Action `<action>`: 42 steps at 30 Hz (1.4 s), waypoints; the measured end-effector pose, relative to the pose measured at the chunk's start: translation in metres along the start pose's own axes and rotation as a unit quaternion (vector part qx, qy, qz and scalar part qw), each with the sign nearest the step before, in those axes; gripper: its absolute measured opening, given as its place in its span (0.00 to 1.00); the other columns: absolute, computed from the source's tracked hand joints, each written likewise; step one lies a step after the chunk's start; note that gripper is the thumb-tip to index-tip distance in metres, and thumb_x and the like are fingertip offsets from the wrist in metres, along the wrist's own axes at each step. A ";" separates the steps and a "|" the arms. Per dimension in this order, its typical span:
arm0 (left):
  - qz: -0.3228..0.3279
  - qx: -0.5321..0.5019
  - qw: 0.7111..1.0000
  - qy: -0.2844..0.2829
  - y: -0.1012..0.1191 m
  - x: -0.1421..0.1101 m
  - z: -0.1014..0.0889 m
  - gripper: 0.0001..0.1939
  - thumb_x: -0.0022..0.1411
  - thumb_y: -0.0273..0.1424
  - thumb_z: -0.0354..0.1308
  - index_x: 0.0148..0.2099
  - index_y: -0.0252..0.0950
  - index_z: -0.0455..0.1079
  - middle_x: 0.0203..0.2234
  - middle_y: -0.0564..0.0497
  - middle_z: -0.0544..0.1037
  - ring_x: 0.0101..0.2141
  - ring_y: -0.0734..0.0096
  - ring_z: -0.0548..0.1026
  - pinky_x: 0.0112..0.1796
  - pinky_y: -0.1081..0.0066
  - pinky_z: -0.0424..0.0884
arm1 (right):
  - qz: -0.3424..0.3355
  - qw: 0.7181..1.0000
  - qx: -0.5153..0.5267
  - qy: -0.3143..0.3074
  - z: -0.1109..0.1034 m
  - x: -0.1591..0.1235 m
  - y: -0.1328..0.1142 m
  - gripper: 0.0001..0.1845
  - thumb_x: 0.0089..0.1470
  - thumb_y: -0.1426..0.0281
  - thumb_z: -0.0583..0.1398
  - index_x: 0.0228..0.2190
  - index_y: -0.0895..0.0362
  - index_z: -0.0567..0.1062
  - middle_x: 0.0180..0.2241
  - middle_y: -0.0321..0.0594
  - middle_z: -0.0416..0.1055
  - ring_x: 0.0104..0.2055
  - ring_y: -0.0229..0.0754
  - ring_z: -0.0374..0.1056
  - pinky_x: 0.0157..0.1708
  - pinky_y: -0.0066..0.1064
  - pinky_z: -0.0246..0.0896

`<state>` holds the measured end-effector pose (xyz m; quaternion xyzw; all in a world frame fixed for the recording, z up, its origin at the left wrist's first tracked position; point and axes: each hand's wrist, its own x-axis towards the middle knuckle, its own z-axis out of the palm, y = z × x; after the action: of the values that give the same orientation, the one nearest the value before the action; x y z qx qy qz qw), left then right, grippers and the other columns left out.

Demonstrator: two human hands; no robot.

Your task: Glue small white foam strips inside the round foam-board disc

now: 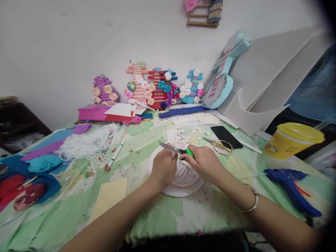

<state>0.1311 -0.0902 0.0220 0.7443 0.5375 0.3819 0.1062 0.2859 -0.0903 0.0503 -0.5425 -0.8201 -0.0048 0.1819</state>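
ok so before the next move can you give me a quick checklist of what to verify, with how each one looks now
1. Knife gripped by its green handle: ok, the right hand is closed around it.
2. Left hand well away from the blade: not ok, it is right beside it.
3. White disc under the hands: ok, with white pieces on it.
4. Left hand's hold on a white piece: cannot tell, its fingers are mostly hidden.
5. Gold-handled scissors out of the hands: ok, lying by the black phone.
6. Blue glue gun switched off: cannot tell.
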 end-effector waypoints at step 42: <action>-0.290 -0.431 0.852 0.062 -0.042 0.035 -0.037 0.06 0.44 0.29 0.57 0.28 0.32 0.67 0.17 0.58 0.63 0.20 0.79 0.63 0.23 0.77 0.62 | 0.195 0.981 -0.004 -0.012 0.012 0.028 0.066 0.29 0.56 0.48 0.42 0.28 0.57 0.69 0.26 0.48 0.72 0.28 0.46 0.66 0.23 0.29 0.45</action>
<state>0.0803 -0.0521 0.0401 0.4086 0.5157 0.5729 0.4888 0.3314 -0.0363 0.0349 -0.6929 -0.7005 0.0337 0.1673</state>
